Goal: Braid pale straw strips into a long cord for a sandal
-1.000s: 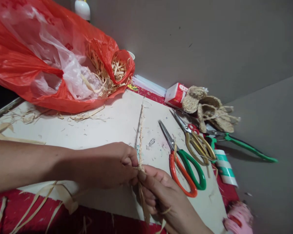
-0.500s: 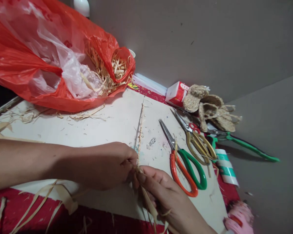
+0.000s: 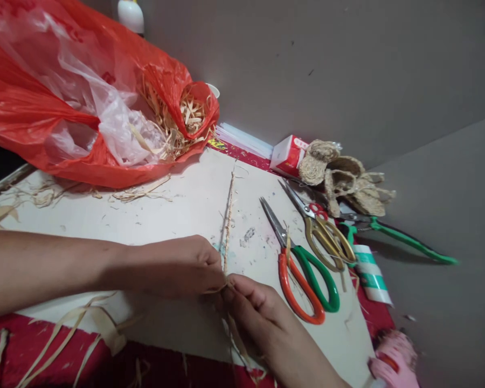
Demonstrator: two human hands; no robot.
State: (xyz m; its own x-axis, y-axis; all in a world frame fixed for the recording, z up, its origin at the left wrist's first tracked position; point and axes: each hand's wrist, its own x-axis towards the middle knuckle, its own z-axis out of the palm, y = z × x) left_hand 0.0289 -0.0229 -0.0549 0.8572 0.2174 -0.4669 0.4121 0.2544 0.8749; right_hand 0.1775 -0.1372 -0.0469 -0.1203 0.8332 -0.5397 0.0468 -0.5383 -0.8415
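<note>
Okay, your right hand [image 3: 262, 318] has its fingers pinching the near end of the thin straw cord [image 3: 228, 226], which stretches away from you over the tabletop [image 3: 178, 221]. Your left hand [image 3: 178, 264] meets it there, fingers curled in; tips hidden, can't tell if they grip a strand. Loose strands [image 3: 235, 337] trail below the pinch. Looks like working strands into the cord: pinch firmly right where worked part meets loose part, snug each turn with even pull, separate the tails so they don't tangle. Scissors [image 3: 298, 253] lie right of the cord, apart from your hands.
</note>
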